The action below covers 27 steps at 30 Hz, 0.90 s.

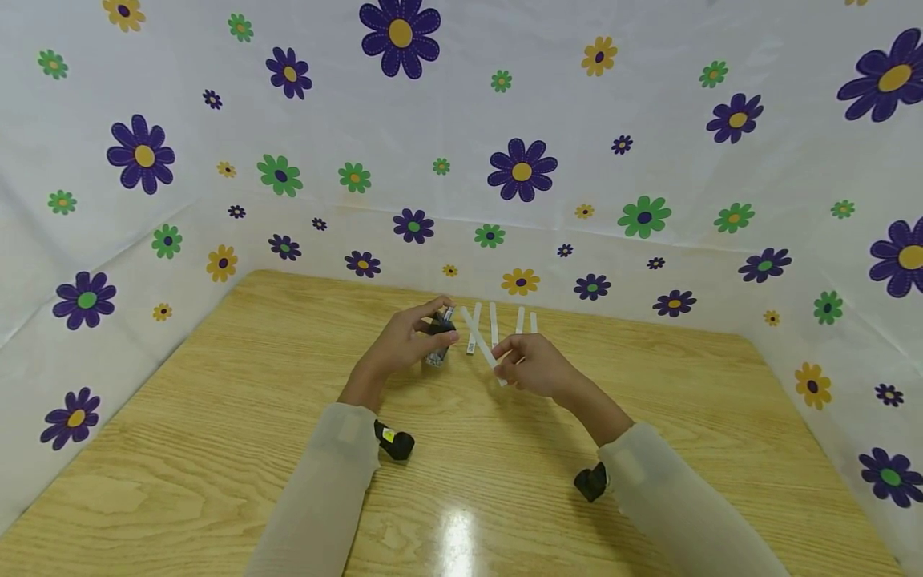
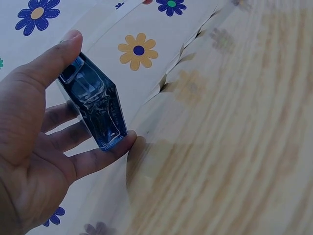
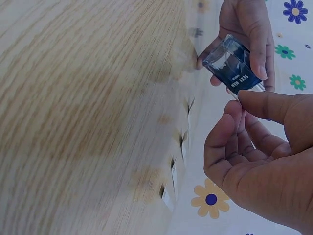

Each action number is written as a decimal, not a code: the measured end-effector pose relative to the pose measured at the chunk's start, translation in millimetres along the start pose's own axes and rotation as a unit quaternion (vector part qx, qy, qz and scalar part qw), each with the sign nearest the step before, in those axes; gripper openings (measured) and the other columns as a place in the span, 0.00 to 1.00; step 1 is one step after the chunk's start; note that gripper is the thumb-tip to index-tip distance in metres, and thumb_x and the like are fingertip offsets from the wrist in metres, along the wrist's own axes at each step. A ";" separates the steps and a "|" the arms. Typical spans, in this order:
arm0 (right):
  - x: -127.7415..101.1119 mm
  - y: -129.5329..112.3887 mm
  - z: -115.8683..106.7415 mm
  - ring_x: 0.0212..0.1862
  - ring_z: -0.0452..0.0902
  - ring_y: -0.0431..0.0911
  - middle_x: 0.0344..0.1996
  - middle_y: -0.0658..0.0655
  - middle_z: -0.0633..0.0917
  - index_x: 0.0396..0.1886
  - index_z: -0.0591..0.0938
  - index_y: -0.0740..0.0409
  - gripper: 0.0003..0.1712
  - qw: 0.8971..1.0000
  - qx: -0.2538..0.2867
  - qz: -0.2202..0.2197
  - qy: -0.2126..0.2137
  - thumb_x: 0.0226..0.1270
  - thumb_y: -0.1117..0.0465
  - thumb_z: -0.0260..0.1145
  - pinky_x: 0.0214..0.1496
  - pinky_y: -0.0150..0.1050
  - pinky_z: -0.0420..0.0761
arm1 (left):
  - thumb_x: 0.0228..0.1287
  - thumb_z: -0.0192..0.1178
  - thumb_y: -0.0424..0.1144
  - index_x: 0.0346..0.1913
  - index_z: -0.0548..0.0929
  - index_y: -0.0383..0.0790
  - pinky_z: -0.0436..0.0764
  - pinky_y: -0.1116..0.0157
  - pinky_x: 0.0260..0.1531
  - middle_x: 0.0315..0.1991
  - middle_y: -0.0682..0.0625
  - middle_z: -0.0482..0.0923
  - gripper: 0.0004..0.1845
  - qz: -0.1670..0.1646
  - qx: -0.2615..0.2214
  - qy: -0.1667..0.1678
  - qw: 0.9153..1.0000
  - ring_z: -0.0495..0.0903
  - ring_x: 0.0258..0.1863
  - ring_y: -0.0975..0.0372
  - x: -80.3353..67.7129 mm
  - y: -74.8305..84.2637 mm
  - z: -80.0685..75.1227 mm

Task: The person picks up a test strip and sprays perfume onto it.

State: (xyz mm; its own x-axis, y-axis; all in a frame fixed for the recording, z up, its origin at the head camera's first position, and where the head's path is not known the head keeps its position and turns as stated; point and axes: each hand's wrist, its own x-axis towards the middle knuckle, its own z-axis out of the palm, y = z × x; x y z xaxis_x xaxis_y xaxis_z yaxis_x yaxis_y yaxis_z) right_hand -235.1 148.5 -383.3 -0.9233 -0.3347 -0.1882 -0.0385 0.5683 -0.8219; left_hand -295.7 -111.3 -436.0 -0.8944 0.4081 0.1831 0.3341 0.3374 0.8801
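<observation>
Flowered sheeting on three sides, wood-grain surface (image 1: 216, 449) below; small dark-blue glass bottle (image 2: 95, 105) pinched end to end between thumb and fingertips of left hand (image 1: 404, 340), lifted off the surface near the far edge; right hand (image 1: 534, 365) just beside it, thumb and fingers curled round a white paper strip (image 1: 481, 336) that slants up toward the bottle; more white strips (image 1: 519, 319) lying in a row right behind, close to the back wall.

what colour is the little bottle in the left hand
Dark blue clear glass bottle, gripped by the left hand; the left wrist view shows it best.
</observation>
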 end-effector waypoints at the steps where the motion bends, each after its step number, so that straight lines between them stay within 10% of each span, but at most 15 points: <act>1: 0.2 -0.1 0.3 0.42 0.82 0.55 0.39 0.60 0.84 0.53 0.81 0.64 0.11 1.000 0.000 -0.001 0.000 0.76 0.66 0.63 0.42 0.44 0.83 | 0.69 0.67 0.55 0.77 0.68 0.57 0.84 0.55 0.42 0.75 0.49 0.66 0.36 0.001 0.000 0.000 1.000 0.80 0.55 0.49 -0.1 -0.2 -0.1; 27: -1.7 8.4 -6.3 0.41 0.82 0.55 0.39 0.61 0.84 0.54 0.80 0.65 0.11 1.000 0.004 -0.004 -0.002 0.76 0.66 0.62 0.44 0.49 0.83 | 0.71 0.67 0.50 0.76 0.69 0.58 0.83 0.52 0.45 0.70 0.41 0.70 0.34 -0.024 -0.026 -0.004 0.999 0.79 0.57 0.46 0.0 1.6 -0.1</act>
State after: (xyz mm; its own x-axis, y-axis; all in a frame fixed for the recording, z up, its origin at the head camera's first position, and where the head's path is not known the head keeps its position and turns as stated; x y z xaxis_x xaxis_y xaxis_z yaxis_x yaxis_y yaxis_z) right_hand -236.2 158.6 -386.5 -0.9216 -0.3422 -0.1830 -0.0436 0.5598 -0.8275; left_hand -295.2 -110.8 -434.6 -0.9069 0.3987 0.1362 0.2740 0.3127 0.9095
